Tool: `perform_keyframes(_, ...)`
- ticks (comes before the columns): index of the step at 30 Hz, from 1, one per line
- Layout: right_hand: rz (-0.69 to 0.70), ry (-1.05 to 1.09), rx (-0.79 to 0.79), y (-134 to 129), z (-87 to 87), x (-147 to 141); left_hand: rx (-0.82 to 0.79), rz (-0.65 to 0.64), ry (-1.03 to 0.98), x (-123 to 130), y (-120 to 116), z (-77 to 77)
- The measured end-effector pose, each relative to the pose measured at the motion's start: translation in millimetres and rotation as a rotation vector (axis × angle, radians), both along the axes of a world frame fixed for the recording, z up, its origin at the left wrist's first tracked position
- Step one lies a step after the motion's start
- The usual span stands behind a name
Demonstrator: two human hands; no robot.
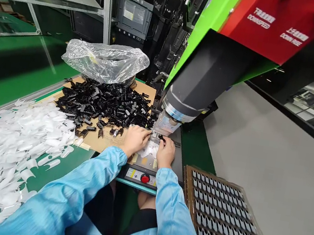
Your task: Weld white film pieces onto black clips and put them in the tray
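Both my hands are at the small fixture (156,135) under the head of the green and red press (176,111). My left hand (135,140) reaches its left side, with fingers pressed together; whatever they hold is too small to make out. At the right side, my right hand (166,151) pinches a small black part (161,137). White pieces (150,149) lie on the press base between my hands. A red button (145,178) is on the front panel of the base.
A heap of black clips (107,102) lies on cardboard (104,140), with a clear plastic bag (106,62) behind. White plastic pieces (11,148) cover the left table. At right stands a tray (188,188) with rows of parts. Grey crates (134,16) are stacked behind.
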State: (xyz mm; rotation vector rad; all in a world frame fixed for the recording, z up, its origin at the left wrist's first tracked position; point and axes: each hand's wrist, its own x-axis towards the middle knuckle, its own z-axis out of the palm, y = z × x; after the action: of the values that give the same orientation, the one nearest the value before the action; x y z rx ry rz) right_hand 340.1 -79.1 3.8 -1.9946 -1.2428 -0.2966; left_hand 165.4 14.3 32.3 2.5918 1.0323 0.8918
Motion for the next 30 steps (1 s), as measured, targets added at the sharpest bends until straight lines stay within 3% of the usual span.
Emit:
perform_keyframes(6, -0.043, -0.161, -0.206, 2, 4.9, -7, 0.021, -0.051, 0.179, 33, -1, 4.2)
perform_keyframes(10, -0.020, -0.221, -0.297, 0, 10.4, -12, 0.038, -0.078, 0.225, 37, -6, 8.0)
perform_keyframes(16, 0.022, -0.200, -0.312, -2, 19.1, -11, 0.001, -0.096, 0.298, 31, -7, 19.0)
perform_keyframes(19, 0.071, -0.123, -0.215, -27, 18.9, -5, -0.052, -0.097, 0.222, 5, -7, 16.9)
perform_keyframes(23, 0.079, -0.068, -0.111, -99, 3.8, 12, -0.118, -0.080, 0.134, -59, -16, -4.2)
perform_keyframes(27, 0.033, -0.083, -0.184, -171, -21.6, 29, -0.165, -0.110, 0.207, -121, -39, -32.1)
perform_keyframes(30, 0.040, -0.118, -0.276, -197, -35.7, 32, -0.149, -0.139, 0.297, -145, -50, -44.5)
